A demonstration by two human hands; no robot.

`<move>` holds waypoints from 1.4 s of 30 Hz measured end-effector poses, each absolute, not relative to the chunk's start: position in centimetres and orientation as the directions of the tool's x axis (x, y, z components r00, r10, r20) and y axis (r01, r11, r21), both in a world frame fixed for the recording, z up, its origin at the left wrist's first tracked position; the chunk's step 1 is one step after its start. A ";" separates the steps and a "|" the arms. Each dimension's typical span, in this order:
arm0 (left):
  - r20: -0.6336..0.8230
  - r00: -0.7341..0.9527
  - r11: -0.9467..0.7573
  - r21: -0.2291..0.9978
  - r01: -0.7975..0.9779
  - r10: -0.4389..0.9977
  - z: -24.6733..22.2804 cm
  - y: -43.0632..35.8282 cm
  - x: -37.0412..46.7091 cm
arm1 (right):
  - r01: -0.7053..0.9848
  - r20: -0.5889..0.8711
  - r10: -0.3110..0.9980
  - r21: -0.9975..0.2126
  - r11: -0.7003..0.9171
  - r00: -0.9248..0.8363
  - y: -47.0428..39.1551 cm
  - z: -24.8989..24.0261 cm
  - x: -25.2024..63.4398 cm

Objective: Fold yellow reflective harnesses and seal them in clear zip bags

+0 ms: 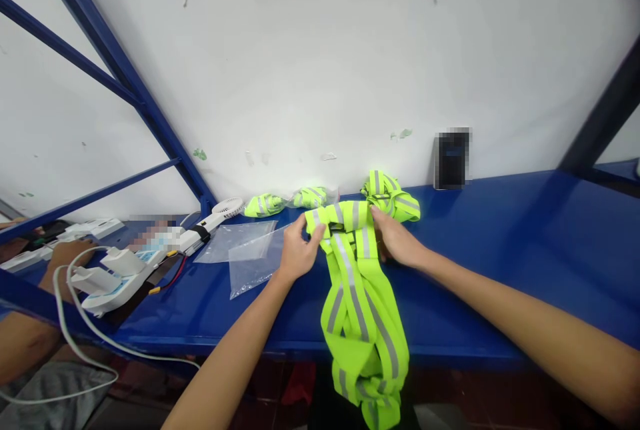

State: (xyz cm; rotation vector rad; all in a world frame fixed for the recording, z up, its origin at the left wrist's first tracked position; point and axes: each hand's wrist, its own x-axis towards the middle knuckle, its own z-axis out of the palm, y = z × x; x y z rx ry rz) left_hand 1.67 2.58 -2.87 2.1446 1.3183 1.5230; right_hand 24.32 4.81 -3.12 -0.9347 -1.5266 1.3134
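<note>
A neon yellow-green strap bundle with silver reflective stripes hangs from between my two hands, its lower part over the blue table's front edge. My left hand pinches the bundle's upper left end, thumb in front. At the upper right end, my right hand grips the same bundle, with some fingers hidden behind it. Black buckle parts show near its top. Just behind, a second neon bundle lies on the table against the wall.
Two clear plastic bags lie left of my hands. Bagged neon bundles, a white fan and a power strip with plugs sit farther left. A dark pixelated object leans on the wall. Another person's arm is far left.
</note>
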 end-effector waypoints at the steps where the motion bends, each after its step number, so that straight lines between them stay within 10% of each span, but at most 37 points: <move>1: 0.627 0.018 -0.558 0.680 0.476 0.779 -2.9 2.8 1.7 | 0.137 0.276 0.926 -0.938 0.318 -0.259 4.9 -3.0 24.7; 6: 0.482 -0.019 -0.467 0.858 0.212 0.876 -2.8 3.3 1.7 | 0.375 0.652 0.669 -0.555 0.742 -0.357 4.4 -1.6 25.5; 11: 0.349 0.164 -0.381 0.886 0.263 0.923 -3.6 3.4 1.6 | 0.339 0.710 0.443 -0.295 0.893 -0.547 4.4 -1.9 25.4; 22: 0.448 0.281 -0.524 0.779 0.343 0.849 -4.1 3.5 0.8 | -0.036 0.316 0.923 -0.948 0.316 -0.218 4.7 -1.9 24.1; 34: 0.488 0.375 -0.615 0.651 0.444 0.788 -2.9 2.5 1.8 | -0.343 -0.016 0.816 -0.902 -0.261 -0.578 4.5 -1.4 24.8; 42: 0.239 0.342 -0.262 0.965 0.022 0.909 -3.7 3.4 1.9 | -0.385 -0.094 0.877 -0.873 -0.300 -0.472 4.6 -1.1 24.2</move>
